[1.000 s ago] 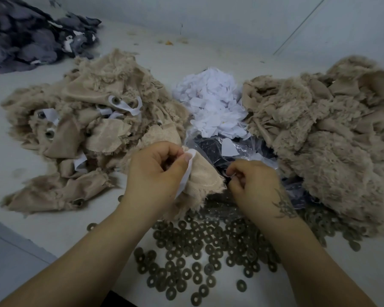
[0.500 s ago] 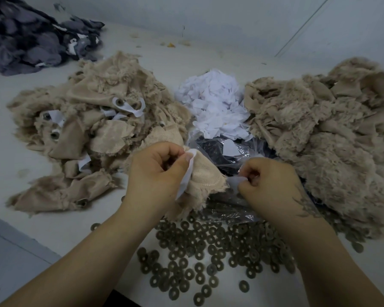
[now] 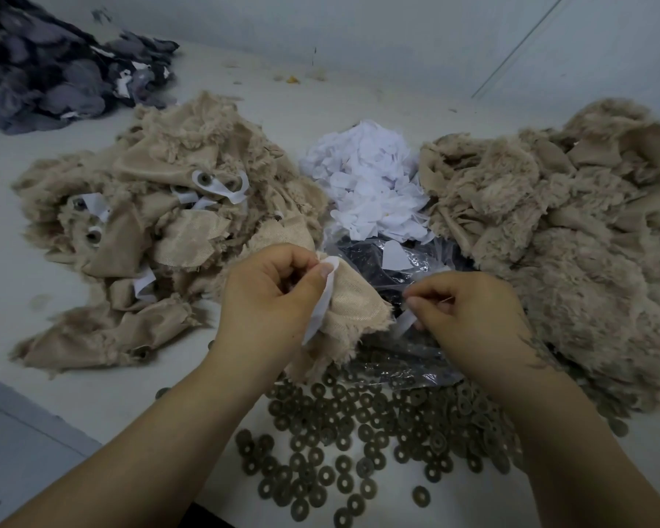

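My left hand (image 3: 267,299) grips a beige plush fabric piece (image 3: 351,302) with a white strip (image 3: 321,306) laid against it, thumb pressing the strip's top. My right hand (image 3: 469,310) has its fingers curled and pinches a small white fabric piece (image 3: 404,322) just right of the beige piece, over a clear plastic bag (image 3: 408,261) of dark parts. Several dark washers (image 3: 343,443) lie scattered on the table below both hands.
A heap of beige plush pieces with eyes and white patches (image 3: 161,230) lies at the left, a second beige plush heap (image 3: 564,238) at the right. White fabric cutouts (image 3: 366,188) are piled behind the bag. Dark grey fabric (image 3: 54,78) sits far left. The table edge (image 3: 46,413) runs at lower left.
My right hand has drawn back from the bag toward me with a small white piece pinched in it. My left hand keeps its hold on the beige piece.
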Action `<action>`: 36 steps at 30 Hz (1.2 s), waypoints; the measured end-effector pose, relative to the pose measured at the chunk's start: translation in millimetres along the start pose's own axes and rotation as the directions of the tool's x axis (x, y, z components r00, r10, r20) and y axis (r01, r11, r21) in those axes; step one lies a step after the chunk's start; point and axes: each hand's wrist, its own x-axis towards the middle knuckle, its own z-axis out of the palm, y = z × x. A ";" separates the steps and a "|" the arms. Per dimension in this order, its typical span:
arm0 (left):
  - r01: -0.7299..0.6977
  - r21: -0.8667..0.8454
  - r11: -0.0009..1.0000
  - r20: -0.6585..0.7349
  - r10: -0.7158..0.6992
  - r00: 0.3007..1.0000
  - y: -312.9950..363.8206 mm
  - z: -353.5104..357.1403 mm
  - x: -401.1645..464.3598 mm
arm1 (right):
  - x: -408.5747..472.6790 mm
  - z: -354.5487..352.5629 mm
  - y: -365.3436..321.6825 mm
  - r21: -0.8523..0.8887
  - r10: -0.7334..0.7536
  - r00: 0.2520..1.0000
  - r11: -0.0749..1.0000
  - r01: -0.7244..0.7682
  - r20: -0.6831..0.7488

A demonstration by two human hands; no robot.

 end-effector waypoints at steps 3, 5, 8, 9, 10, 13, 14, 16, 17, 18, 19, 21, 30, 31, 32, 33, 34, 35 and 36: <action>0.001 -0.006 1.000 0.000 -0.001 1.000 -0.1 -0.5 0.6 | -0.9 -1.8 1.2 -0.028 0.004 0.998 1.000 -0.002 0.061; 0.001 -0.008 1.000 0.000 -0.001 1.000 -1.0 -0.5 0.9 | -1.1 -2.0 1.4 -0.058 0.003 0.996 0.998 0.002 0.084; 0.001 -0.008 1.000 0.002 -0.001 1.000 -2.2 -0.1 0.6 | -1.5 -2.8 2.6 -0.052 0.002 0.997 0.999 0.002 0.075; 0.000 -0.007 1.000 0.003 0.000 1.000 -2.4 0.1 0.2 | -1.5 -3.3 3.2 -0.040 0.001 0.998 0.999 0.002 0.064; 0.000 -0.007 1.000 0.003 0.000 1.000 -2.6 0.5 0.1 | -1.2 -3.7 3.8 -0.022 0.002 0.999 1.000 -0.001 0.054; 0.000 -0.008 1.000 -0.003 0.000 1.000 -2.8 0.3 0.6 | -0.7 -5.0 3.5 0.029 0.009 0.999 1.000 -0.011 0.043; -0.002 -0.006 1.000 -0.003 0.002 1.000 -3.1 0.3 0.9 | -0.8 -5.4 3.2 0.034 0.005 0.999 0.999 -0.007 0.046; -0.007 -0.005 1.000 0.001 0.007 1.000 -3.9 0.3 1.2 | -0.8 -6.5 2.7 0.023 -0.003 0.999 1.000 0.002 0.052; -0.008 -0.005 1.000 0.003 0.008 1.000 -4.4 0.3 1.1 | -0.5 -7.0 2.3 0.016 -0.005 0.998 1.000 0.004 0.056; -0.009 -0.007 1.000 0.003 0.009 1.000 -5.0 0.5 1.0 | -0.2 -7.5 2.5 0.014 -0.002 0.998 1.000 0.001 0.063; -0.008 -0.011 1.000 0.000 0.008 1.000 -5.5 0.5 0.7 | 0.3 -8.1 2.8 0.017 0.011 0.997 1.000 -0.012 0.074; -0.005 -0.017 1.000 -0.005 0.005 1.000 -6.6 0.9 0.3 | 0.6 -7.8 2.7 0.012 0.040 0.995 0.999 -0.042 0.096; -0.008 -0.019 1.000 -0.012 0.007 1.000 -8.4 1.2 0.8 | -0.2 -3.2 -2.0 0.070 0.030 0.999 0.997 -0.032 0.025; -0.009 -0.017 1.000 -0.009 0.009 1.000 -8.3 1.4 0.7 | 0.3 -1.8 -1.5 0.110 0.041 0.999 0.993 -0.043 0.026; -0.011 -0.014 1.000 -0.008 0.011 1.000 -8.2 1.7 0.5 | 0.0 -1.0 -0.9 0.121 0.047 0.999 0.991 -0.050 0.026; -0.013 -0.010 1.000 -0.008 0.012 1.000 -8.1 1.9 0.3 | -0.4 0.1 -0.2 0.088 0.015 1.000 0.996 -0.017 0.016; -0.014 -0.008 1.000 -0.008 0.014 1.000 -7.8 2.3 0.2 | -0.6 0.2 -0.1 0.019 -0.022 1.000 1.000 0.022 0.008; -0.014 -0.007 1.000 -0.007 0.014 1.000 -7.5 2.6 0.2 | -0.7 -0.4 -0.5 -0.033 -0.048 0.999 0.998 0.048 0.003; -0.013 -0.008 1.000 -0.004 0.013 1.000 -7.2 3.0 0.2 | -0.6 -1.1 -0.4 -0.058 -0.061 0.998 0.996 0.061 0.008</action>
